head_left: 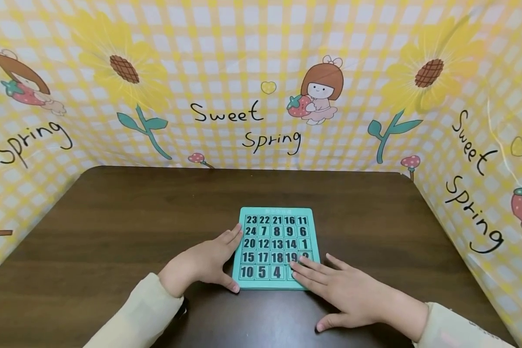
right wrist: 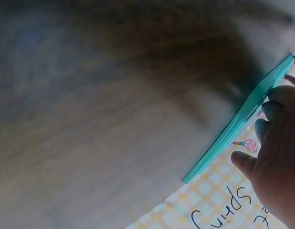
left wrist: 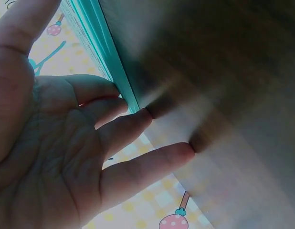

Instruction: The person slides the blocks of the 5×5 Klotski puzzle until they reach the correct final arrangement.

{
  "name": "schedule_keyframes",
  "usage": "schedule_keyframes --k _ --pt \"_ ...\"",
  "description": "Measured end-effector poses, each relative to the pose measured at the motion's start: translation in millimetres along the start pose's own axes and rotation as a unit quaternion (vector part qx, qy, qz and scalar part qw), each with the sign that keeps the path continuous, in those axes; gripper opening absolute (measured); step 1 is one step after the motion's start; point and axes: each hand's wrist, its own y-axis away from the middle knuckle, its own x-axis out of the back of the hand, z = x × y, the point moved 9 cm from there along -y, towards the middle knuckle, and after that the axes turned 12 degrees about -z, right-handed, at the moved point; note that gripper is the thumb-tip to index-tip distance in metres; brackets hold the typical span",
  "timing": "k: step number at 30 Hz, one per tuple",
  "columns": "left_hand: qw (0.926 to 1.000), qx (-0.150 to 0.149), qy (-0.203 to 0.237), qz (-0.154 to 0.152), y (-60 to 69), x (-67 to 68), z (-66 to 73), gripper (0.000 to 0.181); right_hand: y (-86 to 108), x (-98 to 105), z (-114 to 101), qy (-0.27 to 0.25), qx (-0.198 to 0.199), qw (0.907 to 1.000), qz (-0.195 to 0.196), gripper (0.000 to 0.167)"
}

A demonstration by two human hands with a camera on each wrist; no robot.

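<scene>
A teal number sliding puzzle (head_left: pixel 269 251) lies flat on the table, its tiles showing black numbers. At its left edge my left hand (head_left: pixel 213 258) touches the side with fairly straight fingers, the thumb by the near left corner. In the left wrist view, that hand's index fingertip (left wrist: pixel 185 150) meets the tabletop beside the puzzle's edge (left wrist: pixel 107 47). My right hand (head_left: pixel 352 292) lies over the near right corner, outstretched fingers touching the tiles and the thumb out on the table. Those fingers hide the tiles in that corner. The right wrist view shows the puzzle's side (right wrist: pixel 243 114) beyond the fingers.
The dark brown wooden table (head_left: pixel 156 203) extends around the puzzle. A yellow checked cloth (head_left: pixel 226 58) printed with flowers and "Sweet Spring" stands along its back and both sides. A small dark object (head_left: pixel 182 308) shows partly beside the left sleeve.
</scene>
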Motion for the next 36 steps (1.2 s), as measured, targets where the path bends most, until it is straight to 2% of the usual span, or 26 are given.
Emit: schedule_keyframes --k 10,15,20,25,28,36 --pt "0.9999 -0.003 -0.01 -0.004 2.3 -0.9 -1.4 0.124 20.3 2 5 0.012 -0.016 0.9996 0.022 0.093" --pt "0.9999 -0.009 -0.002 -0.004 4.0 -3.8 -3.4 0.126 22.1 1 4 0.023 -0.005 0.9989 0.041 0.093" --pt "0.9999 -0.012 -0.005 -0.003 2.0 -2.5 -3.5 0.125 8.2 7 3 0.027 0.006 0.9985 0.047 0.093" --pt "0.9999 -0.004 -0.009 -0.008 0.4 -2.7 -4.2 0.124 -15.1 11 -4 -0.002 0.027 0.9996 0.012 0.092" --pt "0.9999 -0.006 -0.011 -0.008 -0.6 -2.1 -3.2 0.124 -25.5 13 -8 0.0 0.033 0.9994 -0.003 0.092" --pt "0.9999 -0.008 -0.013 -0.007 -0.5 -1.8 -3.8 0.123 -37.6 11 -7 -0.006 0.033 0.9992 -0.024 0.092"
